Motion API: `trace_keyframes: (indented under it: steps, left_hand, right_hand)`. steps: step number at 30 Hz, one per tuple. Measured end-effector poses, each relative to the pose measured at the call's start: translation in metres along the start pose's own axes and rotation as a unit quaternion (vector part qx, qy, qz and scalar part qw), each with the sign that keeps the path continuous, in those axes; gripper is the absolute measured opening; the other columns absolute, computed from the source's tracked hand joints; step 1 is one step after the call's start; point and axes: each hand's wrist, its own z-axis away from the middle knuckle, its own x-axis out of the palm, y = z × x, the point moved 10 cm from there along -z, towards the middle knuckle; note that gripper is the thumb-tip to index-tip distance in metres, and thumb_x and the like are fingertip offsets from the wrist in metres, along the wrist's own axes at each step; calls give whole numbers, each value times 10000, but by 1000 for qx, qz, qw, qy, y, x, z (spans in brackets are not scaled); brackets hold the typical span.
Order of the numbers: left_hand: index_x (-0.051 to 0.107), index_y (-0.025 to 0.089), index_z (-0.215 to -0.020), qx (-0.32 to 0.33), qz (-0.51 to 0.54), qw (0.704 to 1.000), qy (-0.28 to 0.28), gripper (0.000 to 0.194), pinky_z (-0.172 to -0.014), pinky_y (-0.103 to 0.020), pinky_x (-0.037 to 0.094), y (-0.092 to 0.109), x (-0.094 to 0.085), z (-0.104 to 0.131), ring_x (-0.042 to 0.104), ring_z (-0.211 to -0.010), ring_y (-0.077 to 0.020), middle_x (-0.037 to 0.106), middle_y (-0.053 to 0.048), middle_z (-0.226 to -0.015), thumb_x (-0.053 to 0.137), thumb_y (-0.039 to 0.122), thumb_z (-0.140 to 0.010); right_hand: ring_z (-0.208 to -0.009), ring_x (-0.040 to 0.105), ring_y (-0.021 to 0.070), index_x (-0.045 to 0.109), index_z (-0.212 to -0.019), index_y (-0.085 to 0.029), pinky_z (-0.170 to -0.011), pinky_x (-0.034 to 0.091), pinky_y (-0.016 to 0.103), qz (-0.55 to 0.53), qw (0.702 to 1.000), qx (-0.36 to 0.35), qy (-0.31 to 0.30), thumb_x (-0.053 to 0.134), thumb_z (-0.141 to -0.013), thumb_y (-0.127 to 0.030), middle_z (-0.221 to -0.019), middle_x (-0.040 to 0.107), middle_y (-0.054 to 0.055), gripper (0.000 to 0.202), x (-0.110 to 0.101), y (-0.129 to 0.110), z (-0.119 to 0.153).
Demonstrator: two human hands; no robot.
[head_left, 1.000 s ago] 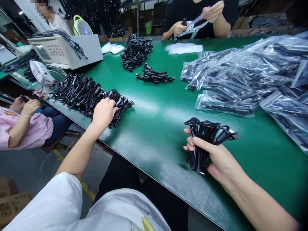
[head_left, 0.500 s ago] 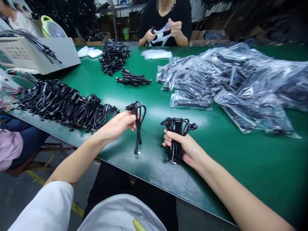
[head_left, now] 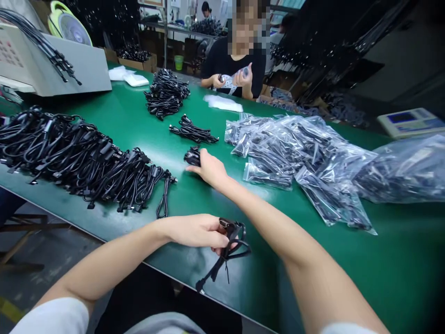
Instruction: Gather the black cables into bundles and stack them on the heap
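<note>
1. Ten o'clock: a pale box (head_left: 73,65) with dark cables draped over it stands on the green table (head_left: 410,241).
2. Nine o'clock: a long heap of coiled black cables (head_left: 83,162) lies along the near side of the table. At its right end, towards eight o'clock, hangs out a single looped cable (head_left: 165,197).
3. Between ten and eleven o'clock: a taller cable pile (head_left: 167,95) farther out, and a low cable stack (head_left: 193,130) nearer the centre.
4. Between six and seven o'clock: the person's left hand (head_left: 198,232), its forearm slanting in from eight o'clock. The back of the hand faces up, and thumb and fingers pinch one coiled cable (head_left: 227,250), whose tail dangles towards seven o'clock.
5. Just off centre, towards nine o'clock: the right hand (head_left: 212,170), on an arm stretched in from five o'clock, beyond the left hand. Thumb and fingers are partly spread around a small cable bundle (head_left: 192,156); how firm the hold is, I cannot tell.
6. Twelve o'clock: a co-worker (head_left: 222,60) in a black top holds a clear bag (head_left: 239,76).
7. Three o'clock: a mound of bagged cables (head_left: 299,148).
</note>
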Motion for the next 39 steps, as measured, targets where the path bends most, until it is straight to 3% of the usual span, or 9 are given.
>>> trace_keyframes:
  steps: [5,11,17,20,23,26,30,35,39]
  left_hand:
    - [586,146,-792,27,90,993,65,95,-638,-222,443,10,-22,-1,507,-618,-82,564,13,-727,519,117,-853]
    - [602,135,-789,86,188,966,156,117,-624,-245,436,13,-45,1,529,-609,-102,571,-3,-680,589,250,-808]
    - [625,128,-868,104,208,925,302,170,-626,-244,416,5,-73,8,528,-625,-102,573,9,-678,606,286,-807]
    - [596,140,-919,113,146,925,333,171,-635,-251,425,3,-74,8,545,-647,-106,589,14,-725,626,275,-819]
    - [561,156,-947,106,90,937,321,197,-641,-258,444,-4,-63,0,572,-661,-114,599,19,-755,656,266,-815]
    - [561,161,-926,72,46,954,286,186,-658,-265,464,-14,-47,-12,573,-668,-117,585,25,-734,658,288,-832]
    - [568,158,-1008,57,5,951,302,250,-687,-261,482,-18,-43,-16,577,-724,-112,622,1,-841,678,304,-837]
    - [562,183,-1105,72,-43,934,347,408,-726,-246,493,-10,-54,-4,590,-794,-106,625,-6,-943,783,287,-778]
    - [592,178,-1046,59,-23,940,334,386,-804,-255,512,-14,-56,-5,611,-871,-116,640,-22,-988,822,260,-746]
  right_hand:
    - [-1209,553,389,518,-1228,-47,-1013,400,488,27,999,-19,40,751,-856,-397,-1259,597,277,562,21,-31,-95]
    - [-1275,501,395,522,-1285,-44,-1061,390,501,-25,998,-53,36,872,-715,-303,-1329,538,282,717,18,-20,-117]
    - [-1064,632,230,569,-1182,-175,-971,475,384,-261,963,-36,49,570,-959,-309,-1194,637,119,261,-21,22,-9]
    - [-800,669,184,573,-1095,-200,-727,543,328,-413,910,18,-23,348,-1008,-584,-967,675,60,453,-11,41,86]
    - [-796,667,177,532,-1099,-218,-754,547,336,-579,807,45,-110,491,-909,-699,-963,676,51,519,9,38,164]
    - [-844,659,173,507,-1097,-230,-809,543,336,-619,773,79,-113,751,-791,-548,-984,668,39,504,19,43,200]
    - [-711,623,148,523,-1026,-207,-722,519,307,-583,800,94,-101,573,-926,-401,-821,627,1,224,22,54,212]
    - [-721,569,170,513,-976,-219,-690,437,305,-399,916,52,6,455,-967,-298,-817,598,4,98,2,68,221]
    - [-752,599,198,493,-987,-225,-679,428,310,-378,925,36,13,419,-991,-306,-862,644,33,109,3,71,227]
